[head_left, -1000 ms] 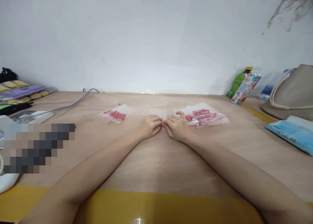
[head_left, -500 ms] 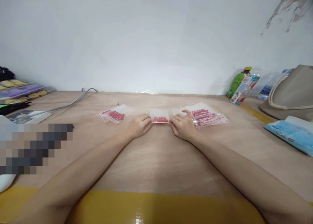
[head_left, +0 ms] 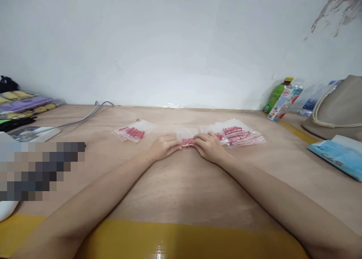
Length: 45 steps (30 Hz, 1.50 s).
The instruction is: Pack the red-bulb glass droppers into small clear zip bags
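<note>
Between my two hands on the table lies a small clear zip bag (head_left: 187, 133) with several red, tube-like pieces lined up inside. My left hand (head_left: 164, 147) pinches the bag's near left edge, fingers closed. The near right edge is gripped by my right hand (head_left: 209, 146), its fingers bent over the bag. Beside my right hand is a pile of similar zip bags (head_left: 236, 132) holding red pieces. Further left, apart from my left hand, rests another zip bag (head_left: 134, 132) with red pieces.
At the right are a blue packet (head_left: 336, 157), a beige bag (head_left: 336, 104), and bottles, one of them green (head_left: 274, 97). A grey cable (head_left: 82, 119) and yellow-and-purple packs (head_left: 26, 104) lie at the left. Yellow tape (head_left: 158, 236) runs along the near edge.
My hands have come closer together at the bag's near edge. The right hand's raised finger has lowered onto the bag. The view has shifted slightly.
</note>
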Tool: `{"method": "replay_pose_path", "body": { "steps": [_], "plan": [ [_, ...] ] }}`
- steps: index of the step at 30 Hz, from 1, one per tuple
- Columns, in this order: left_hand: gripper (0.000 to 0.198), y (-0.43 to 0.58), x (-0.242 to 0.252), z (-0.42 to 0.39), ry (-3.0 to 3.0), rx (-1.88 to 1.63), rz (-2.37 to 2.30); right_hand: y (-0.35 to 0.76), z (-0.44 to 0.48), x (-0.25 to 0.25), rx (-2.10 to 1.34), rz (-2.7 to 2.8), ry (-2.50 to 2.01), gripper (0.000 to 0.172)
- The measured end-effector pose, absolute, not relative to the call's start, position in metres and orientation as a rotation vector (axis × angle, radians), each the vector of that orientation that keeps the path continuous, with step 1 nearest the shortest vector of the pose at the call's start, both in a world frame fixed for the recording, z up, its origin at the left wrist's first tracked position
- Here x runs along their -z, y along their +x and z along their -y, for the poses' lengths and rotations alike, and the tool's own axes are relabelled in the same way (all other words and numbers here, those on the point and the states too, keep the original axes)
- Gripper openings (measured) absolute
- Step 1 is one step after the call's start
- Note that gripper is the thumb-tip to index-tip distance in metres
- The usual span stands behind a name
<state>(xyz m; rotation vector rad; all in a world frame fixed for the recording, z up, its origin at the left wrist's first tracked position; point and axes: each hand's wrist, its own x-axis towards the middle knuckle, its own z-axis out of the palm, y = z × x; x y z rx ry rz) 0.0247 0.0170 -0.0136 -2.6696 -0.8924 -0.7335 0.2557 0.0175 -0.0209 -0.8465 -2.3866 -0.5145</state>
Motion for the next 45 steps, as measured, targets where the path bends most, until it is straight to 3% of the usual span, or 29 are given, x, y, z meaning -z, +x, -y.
{"method": "replay_pose_path", "body": {
  "steps": [8,12,17,26,30,33,36,41,45],
  "plan": [
    [0.035,-0.005,0.009,-0.028,-2.047,0.965,1.552,0.279,-0.027,0.000,0.789,2.323,-0.858,0.032],
    [0.056,-0.035,0.014,-0.039,-1.600,0.644,2.008,0.319,-0.025,0.002,0.855,2.278,-1.016,0.029],
    [0.058,-0.045,0.010,-0.040,-1.626,0.422,2.331,0.350,-0.007,0.025,0.878,2.215,-1.064,0.018],
    [0.060,0.041,0.016,-0.006,-2.147,0.463,2.075,0.307,0.008,0.025,0.757,2.130,-0.798,0.010],
    [0.064,0.077,0.024,0.016,-2.406,0.597,1.834,0.273,0.009,0.024,0.487,2.266,-0.795,0.021],
    [0.048,0.079,0.024,0.018,-2.518,0.790,1.644,0.256,0.003,0.023,0.318,2.386,-0.782,0.031],
    [0.033,0.062,0.020,0.009,-2.592,0.832,1.513,0.245,-0.009,0.023,0.254,2.448,-0.773,0.029],
    [0.042,0.034,0.015,-0.007,-2.747,0.855,1.290,0.241,-0.022,0.026,0.224,2.385,-0.876,0.039],
    [0.034,0.031,0.018,-0.012,-2.784,0.926,1.238,0.246,-0.015,0.025,0.185,2.385,-0.824,0.036]
  ]
}}
